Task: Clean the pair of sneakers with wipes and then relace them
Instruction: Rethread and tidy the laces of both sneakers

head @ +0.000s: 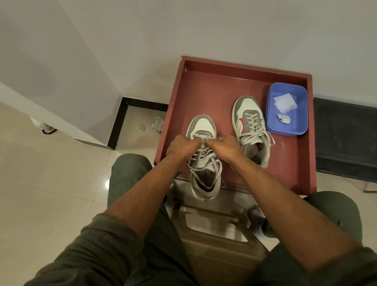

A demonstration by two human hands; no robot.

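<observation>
Both hands are down on the near sneaker (203, 163), at the tray's (234, 77) six o'clock edge. The left hand (182, 146) and right hand (225, 144) have fingers curled, apparently pinching the laces (202, 157) over its tongue. The second sneaker (250, 128), already laced, sits at three o'clock, just beside the blue tub (289, 128) holding wipes (285, 102).
</observation>
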